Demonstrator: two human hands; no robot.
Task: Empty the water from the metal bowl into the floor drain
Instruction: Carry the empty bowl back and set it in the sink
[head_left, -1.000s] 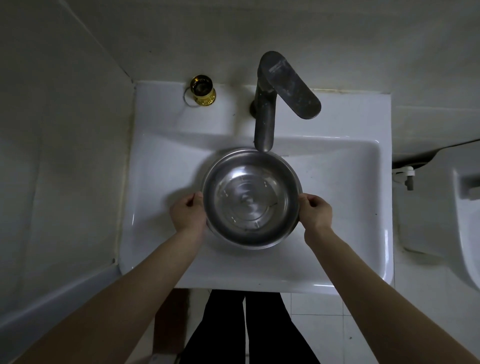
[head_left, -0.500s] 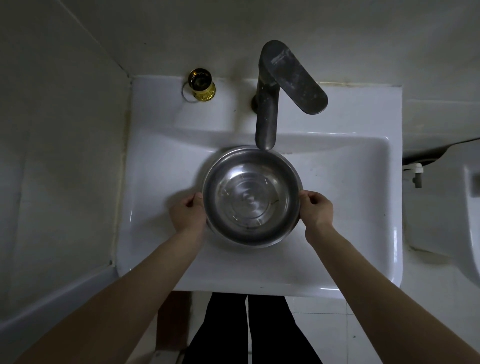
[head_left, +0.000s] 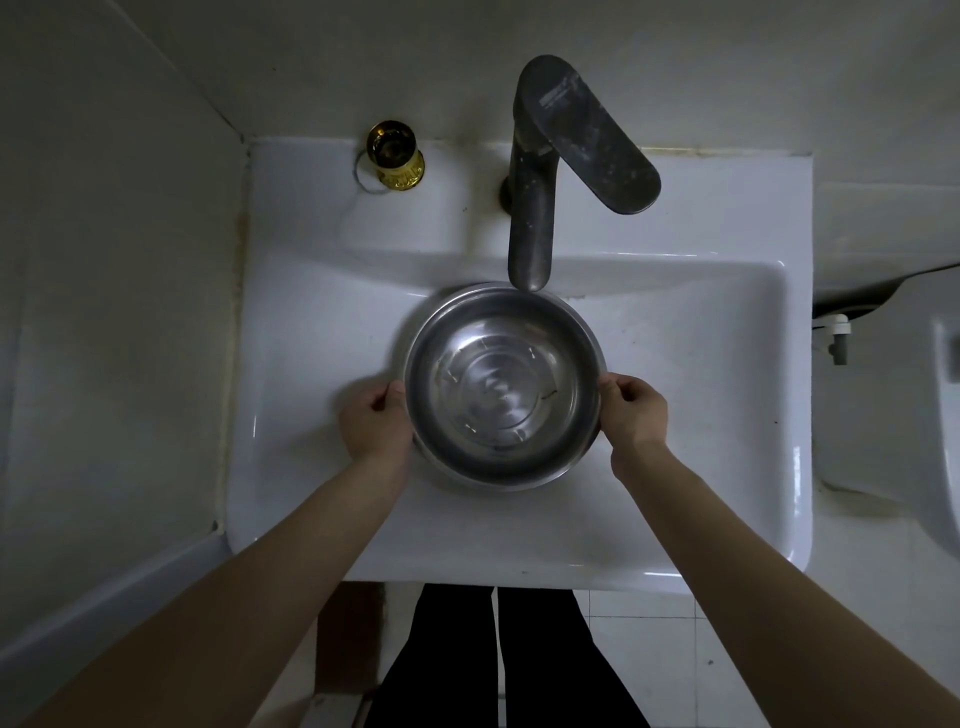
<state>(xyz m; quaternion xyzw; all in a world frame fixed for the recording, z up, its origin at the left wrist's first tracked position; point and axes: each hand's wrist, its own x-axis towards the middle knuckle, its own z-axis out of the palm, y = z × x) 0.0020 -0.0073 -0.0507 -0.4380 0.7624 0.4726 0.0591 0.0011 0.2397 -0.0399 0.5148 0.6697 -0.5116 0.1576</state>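
Head view, the only one. Bowl (head_left: 501, 387) sitting level in the sink (head_left: 727, 395), just in front of the tap (head_left: 530, 208), far rim right below the spout. Clear water inside, faint ripples over the ringed base. Left hand (head_left: 375, 422) closed on the rim at 9 o'clock, fingers curled under the lip, thumb on top. Right hand (head_left: 635, 413) closed the same way at 3 o'clock. Opposite grips, probably chosen to keep the load balanced and the surface flat during the lift (one-sided hold likely to tip and spill). Whether resting on the basin floor or just raised off it: cannot tell.

Gold cup (head_left: 395, 156) on the back ledge at 11 o'clock from the bowl, well apart, out of the way. Toilet (head_left: 883, 415) at 3 o'clock, beyond the sink edge. Tiled floor (head_left: 649, 649) at 6 o'clock, between sink front and dark trouser legs. No floor drain in sight.

Judged as the opening step: grip set, carrying and pouring not yet done. Next move likely a level lift clear of the spout, then a turn away to find the drain. Main risk: sloshing over the rim on the way.
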